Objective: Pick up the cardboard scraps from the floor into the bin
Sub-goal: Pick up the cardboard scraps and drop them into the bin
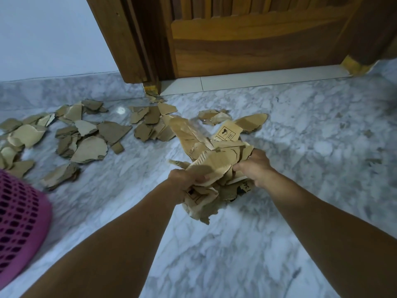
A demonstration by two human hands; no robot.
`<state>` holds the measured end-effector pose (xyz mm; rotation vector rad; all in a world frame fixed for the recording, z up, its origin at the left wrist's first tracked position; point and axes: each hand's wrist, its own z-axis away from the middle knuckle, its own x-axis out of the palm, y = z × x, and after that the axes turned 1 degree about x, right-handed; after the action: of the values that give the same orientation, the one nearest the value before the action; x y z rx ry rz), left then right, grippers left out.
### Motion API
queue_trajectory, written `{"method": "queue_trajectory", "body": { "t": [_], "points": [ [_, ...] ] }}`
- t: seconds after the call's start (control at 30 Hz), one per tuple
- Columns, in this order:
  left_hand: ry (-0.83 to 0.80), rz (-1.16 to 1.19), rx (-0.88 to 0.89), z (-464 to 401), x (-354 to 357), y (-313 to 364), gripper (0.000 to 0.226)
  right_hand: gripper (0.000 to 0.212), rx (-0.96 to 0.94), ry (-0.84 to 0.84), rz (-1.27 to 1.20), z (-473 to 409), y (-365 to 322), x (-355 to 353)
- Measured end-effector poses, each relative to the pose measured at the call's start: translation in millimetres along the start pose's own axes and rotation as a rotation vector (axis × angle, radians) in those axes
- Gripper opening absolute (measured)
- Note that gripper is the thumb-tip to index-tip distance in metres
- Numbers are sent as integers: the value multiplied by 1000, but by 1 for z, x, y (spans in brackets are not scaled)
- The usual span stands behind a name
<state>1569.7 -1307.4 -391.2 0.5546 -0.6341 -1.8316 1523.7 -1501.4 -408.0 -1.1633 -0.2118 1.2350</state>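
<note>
A thick bundle of torn brown cardboard scraps point(212, 162) is held above the marble floor in the middle of the head view. My left hand point(182, 181) grips its left underside and my right hand point(255, 166) clamps its right side. Several loose cardboard scraps point(90, 145) lie scattered on the floor to the left and beyond the bundle, with a few more point(251, 122) just behind it. A pink perforated bin point(19, 220) stands at the left edge, partly cut off by the frame.
A wooden door and frame point(236, 39) close the far side, with a pale threshold strip point(247, 80) below. A white wall point(53, 35) is at far left. Tiny cardboard crumbs point(368, 133) dot the grey marble floor point(279, 233) on the right.
</note>
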Motion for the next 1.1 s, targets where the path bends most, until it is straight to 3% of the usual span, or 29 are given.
{"method": "queue_trajectory", "body": {
  "t": [0.17, 0.27, 0.4, 0.53, 0.67, 0.77, 0.83, 0.93, 1.0, 1.1],
  "points": [
    [74, 14, -27, 42, -21, 15, 44, 25, -49, -49, 69, 23, -26, -18],
    [116, -18, 16, 67, -42, 36, 39, 31, -87, -81, 130, 33, -46, -30],
    [220, -86, 75, 105, -74, 76, 52, 42, -142, -140, 295, 43, -91, -44],
    [298, -135, 106, 143, -97, 106, 30, 39, -205, -163, 567, 57, -143, -48],
    [340, -122, 131, 164, -128, 122, 35, 31, -337, -177, 804, 85, -202, -40],
    [393, -139, 147, 171, -162, 133, 50, 42, -445, -178, 917, 107, -244, -20],
    [393, -158, 142, 181, -180, 141, 45, 47, -505, -180, 927, 115, -268, -5],
    [421, -163, 168, 205, -213, 153, 17, 59, -524, -196, 860, 129, -301, 20],
    [477, -177, 196, 222, -239, 162, 25, 65, -533, -230, 814, 137, -324, 33],
    [532, -189, 217, 252, -284, 172, 34, 56, -592, -313, 760, 157, -365, 55]
  ]
}}
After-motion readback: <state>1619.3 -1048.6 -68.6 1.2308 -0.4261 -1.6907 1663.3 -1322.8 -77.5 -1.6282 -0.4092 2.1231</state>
